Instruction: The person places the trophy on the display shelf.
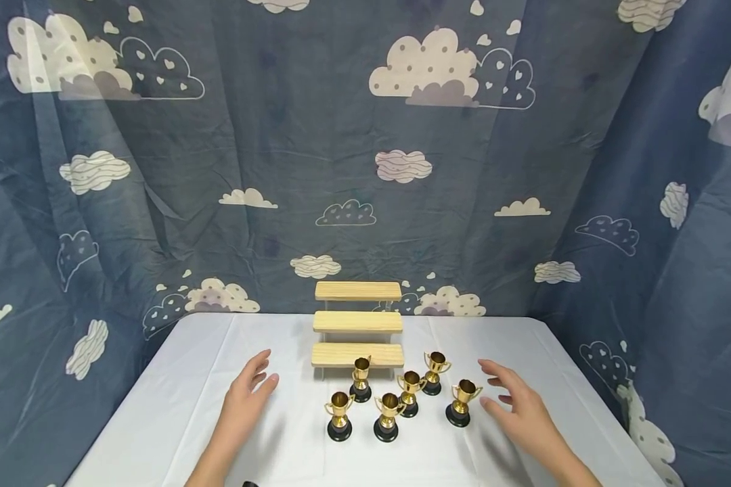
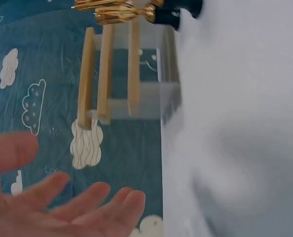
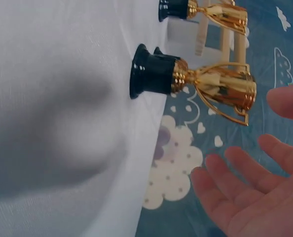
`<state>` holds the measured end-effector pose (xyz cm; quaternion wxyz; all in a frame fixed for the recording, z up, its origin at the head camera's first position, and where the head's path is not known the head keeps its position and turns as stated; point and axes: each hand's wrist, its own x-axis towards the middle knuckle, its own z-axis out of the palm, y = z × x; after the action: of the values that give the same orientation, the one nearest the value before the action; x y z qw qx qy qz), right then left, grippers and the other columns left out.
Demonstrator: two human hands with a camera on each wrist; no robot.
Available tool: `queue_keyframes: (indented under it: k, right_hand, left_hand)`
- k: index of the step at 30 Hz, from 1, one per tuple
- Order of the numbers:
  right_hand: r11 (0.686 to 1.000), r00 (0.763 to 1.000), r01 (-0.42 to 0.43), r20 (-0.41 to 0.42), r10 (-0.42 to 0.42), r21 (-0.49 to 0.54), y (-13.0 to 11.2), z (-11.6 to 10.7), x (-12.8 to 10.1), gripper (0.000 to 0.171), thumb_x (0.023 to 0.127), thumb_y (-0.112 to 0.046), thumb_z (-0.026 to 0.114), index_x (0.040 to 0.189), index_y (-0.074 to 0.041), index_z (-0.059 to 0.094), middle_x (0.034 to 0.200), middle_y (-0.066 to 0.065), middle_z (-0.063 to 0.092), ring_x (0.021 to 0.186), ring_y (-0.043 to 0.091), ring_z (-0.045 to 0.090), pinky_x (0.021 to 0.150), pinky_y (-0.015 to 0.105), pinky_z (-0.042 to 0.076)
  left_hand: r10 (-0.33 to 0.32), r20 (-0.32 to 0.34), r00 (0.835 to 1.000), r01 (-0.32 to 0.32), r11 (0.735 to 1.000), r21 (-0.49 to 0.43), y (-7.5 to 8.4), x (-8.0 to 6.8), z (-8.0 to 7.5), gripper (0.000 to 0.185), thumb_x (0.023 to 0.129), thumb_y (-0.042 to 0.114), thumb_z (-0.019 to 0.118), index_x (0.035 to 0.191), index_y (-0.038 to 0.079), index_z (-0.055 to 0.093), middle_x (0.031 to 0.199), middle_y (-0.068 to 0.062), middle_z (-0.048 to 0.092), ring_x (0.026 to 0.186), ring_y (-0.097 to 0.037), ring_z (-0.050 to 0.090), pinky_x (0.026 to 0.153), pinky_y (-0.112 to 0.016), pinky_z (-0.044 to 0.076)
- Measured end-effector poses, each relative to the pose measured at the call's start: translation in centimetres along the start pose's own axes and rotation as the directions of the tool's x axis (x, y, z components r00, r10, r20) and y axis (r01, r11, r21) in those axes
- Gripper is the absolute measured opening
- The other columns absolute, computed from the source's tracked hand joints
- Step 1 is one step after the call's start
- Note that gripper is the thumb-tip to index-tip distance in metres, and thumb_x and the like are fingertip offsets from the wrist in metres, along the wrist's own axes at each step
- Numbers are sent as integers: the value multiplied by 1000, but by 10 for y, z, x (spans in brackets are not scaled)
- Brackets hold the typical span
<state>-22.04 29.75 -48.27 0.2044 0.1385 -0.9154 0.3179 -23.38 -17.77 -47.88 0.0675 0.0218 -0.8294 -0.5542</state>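
A bench (image 1: 176,406) draped in a white cloth carries everything. At its far middle stands a three-step wooden riser (image 1: 357,326) with bare steps. In front of it six small gold trophy cups (image 1: 402,399) on black bases stand upright on the cloth in a loose cluster, the rearmost two close to the lowest step.

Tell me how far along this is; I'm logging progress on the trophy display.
Nothing looks placed yet: all three shelves of the wooden riser are bare. All six gold trophies stand on the white table in front of it. The left hand and right hand hover open on either side of the group, holding nothing; the right is close to the rightmost trophy. All the moving remains.
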Motion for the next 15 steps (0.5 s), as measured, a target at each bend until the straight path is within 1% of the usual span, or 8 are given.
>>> queue_keyframes:
  k: [1, 2, 3, 5, 8, 12, 15]
  right_hand:
    - [1000, 1000, 0, 5, 0, 10, 0, 1, 0, 68, 85, -6, 78, 146, -24, 51, 134, 0, 60, 109, 22, 62, 82, 38, 59]
    - [1000, 1000, 1, 10, -1, 19, -1, 2, 0, 68, 85, -6, 78, 145, -24, 51, 134, -1, 60, 109, 21, 62, 82, 38, 59]
    - [1000, 1000, 2, 12, -3, 29, -1, 3, 0, 68, 85, -6, 78, 145, -24, 52, 134, -1, 60, 108, 20, 62, 82, 38, 59]
    - [999, 1000, 1, 18, -2, 55, -1, 6, 1, 66, 85, -5, 78, 144, -23, 53, 133, -2, 61, 107, 19, 63, 82, 38, 59]
    - [995, 999, -16, 32, 13, 98, -1, 9, 2, 62, 86, -6, 78, 142, -21, 54, 129, 0, 63, 105, 23, 65, 81, 39, 60]
    - [983, 993, -103, 67, 94, 149, -2, 13, 5, 56, 87, -11, 79, 138, -21, 57, 121, 2, 67, 102, 26, 66, 79, 36, 60]
    - [968, 981, -184, 100, 168, 171, -2, 17, 5, 53, 87, -15, 80, 135, -22, 59, 117, 1, 68, 103, 24, 67, 79, 32, 60]
  left_hand:
    - [-30, 8, 1000, 30, 997, -70, 1, 4, 1, 53, 103, 26, 59, 151, 14, 42, 150, -22, 44, 136, -42, 44, 108, -57, 42]
    - [-58, 19, 998, 60, 988, -142, 2, 7, 1, 51, 103, 25, 58, 150, 13, 43, 149, -23, 46, 135, -42, 45, 108, -56, 42]
    - [-87, 27, 996, 91, 973, -210, 3, 11, 2, 50, 103, 24, 58, 150, 12, 44, 147, -24, 47, 134, -42, 47, 108, -55, 42]
    - [-144, 40, 989, 149, 940, -307, 4, 17, 3, 49, 103, 23, 57, 148, 10, 45, 144, -25, 49, 132, -42, 49, 107, -54, 44]
    - [-199, 46, 979, 202, 902, -383, 5, 27, 6, 48, 102, 21, 57, 147, 9, 46, 141, -25, 51, 128, -41, 52, 106, -52, 46]
    - [-217, 62, 974, 221, 859, -463, 1, 37, 13, 46, 103, 19, 53, 147, 6, 46, 140, -27, 51, 126, -42, 54, 104, -50, 48]
    - [-222, 84, 972, 233, 832, -504, -2, 42, 19, 47, 104, 18, 50, 148, 2, 43, 140, -29, 50, 126, -43, 54, 103, -50, 48]
